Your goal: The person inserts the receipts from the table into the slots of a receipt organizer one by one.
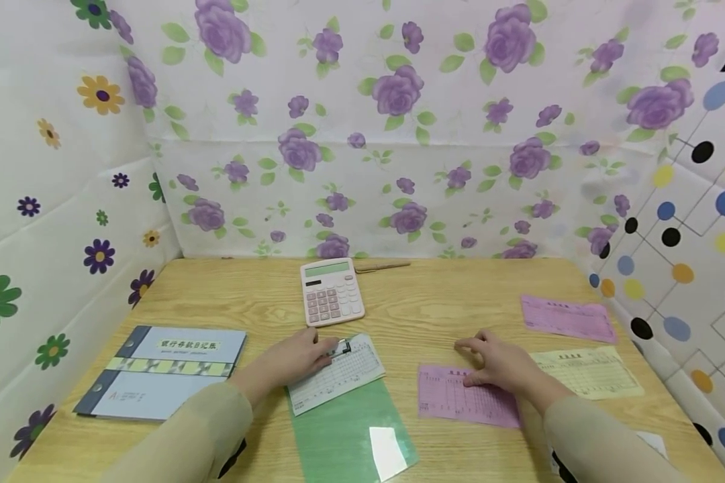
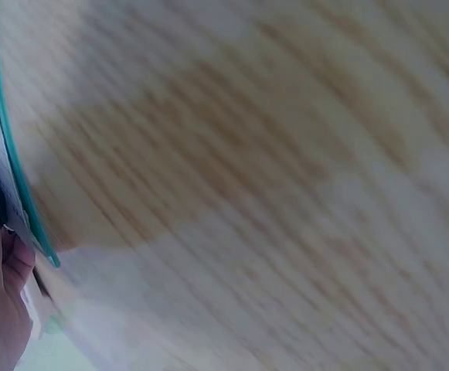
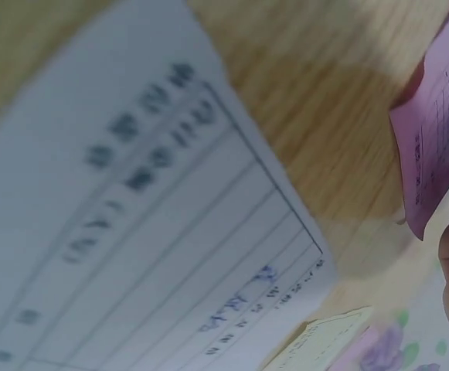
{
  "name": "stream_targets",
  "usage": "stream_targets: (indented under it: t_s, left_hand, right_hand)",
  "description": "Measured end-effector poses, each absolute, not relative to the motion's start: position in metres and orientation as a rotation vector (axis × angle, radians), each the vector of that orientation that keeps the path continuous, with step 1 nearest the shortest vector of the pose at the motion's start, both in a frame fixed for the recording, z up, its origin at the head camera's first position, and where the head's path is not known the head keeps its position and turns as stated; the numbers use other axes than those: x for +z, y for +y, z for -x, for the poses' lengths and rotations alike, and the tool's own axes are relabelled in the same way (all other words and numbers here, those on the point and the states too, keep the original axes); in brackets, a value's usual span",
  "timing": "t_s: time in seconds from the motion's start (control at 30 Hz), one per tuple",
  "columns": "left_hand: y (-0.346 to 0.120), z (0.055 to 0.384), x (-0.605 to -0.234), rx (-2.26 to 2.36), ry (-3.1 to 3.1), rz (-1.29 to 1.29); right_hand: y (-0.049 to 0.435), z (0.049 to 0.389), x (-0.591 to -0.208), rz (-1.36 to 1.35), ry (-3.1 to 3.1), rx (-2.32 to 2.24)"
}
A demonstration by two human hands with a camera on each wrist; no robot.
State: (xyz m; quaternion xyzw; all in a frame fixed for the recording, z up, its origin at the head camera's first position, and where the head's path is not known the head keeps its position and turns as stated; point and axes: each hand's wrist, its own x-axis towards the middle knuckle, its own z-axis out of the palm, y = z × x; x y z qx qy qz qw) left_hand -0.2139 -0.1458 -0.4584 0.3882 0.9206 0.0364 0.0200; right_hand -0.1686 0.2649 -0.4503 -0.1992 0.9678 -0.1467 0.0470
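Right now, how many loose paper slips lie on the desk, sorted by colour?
Pink slips: 2, one under the right hand, one further back at the right.
Yellow slips: 1.
White slips: 1, on the green clipboard under the left hand.
Total: 4 slips.

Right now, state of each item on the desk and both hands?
left hand: fingers on the clip, pressing it
clip: on white form
green clipboard: flat, form on top
calculator: idle, untouched
right hand: open, resting on pink slip
ledger books: closed, stacked
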Motion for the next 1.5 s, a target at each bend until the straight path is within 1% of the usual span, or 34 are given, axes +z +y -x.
stream_targets:
  t_s: [0.17, 0.37, 0.5, 0.7, 1.0, 1.2, 1.5]
  left_hand:
    - [-0.141, 0.215, -0.461, 0.102, 2.843, -1.215]
    - [-0.138, 0.214, -0.462, 0.109, 2.851, -1.214]
    - [-0.139, 0.213, -0.460, 0.117, 2.857, -1.208]
    - [-0.144, 0.213, -0.461, 0.125, 2.873, -1.194]
    - [-0.150, 0.212, -0.460, 0.144, 2.891, -1.163]
    - [-0.147, 0.213, -0.461, 0.141, 2.895, -1.198]
    - [-0.145, 0.214, -0.462, 0.136, 2.899, -1.203]
  right_hand:
    - [0.272, 0.175, -0.453, 0.558, 2.992, -0.431]
    - [0.279, 0.177, -0.453, 0.466, 2.977, -0.516]
    - [0.285, 0.173, -0.449, 0.466, 2.975, -0.523]
    - [0.295, 0.157, -0.442, 0.494, 2.961, -0.482]
    - [0.309, 0.140, -0.449, 0.386, 2.893, -0.502]
    - [0.314, 0.140, -0.456, 0.334, 2.850, -0.525]
    - [0.315, 0.146, -0.454, 0.375, 2.825, -0.548]
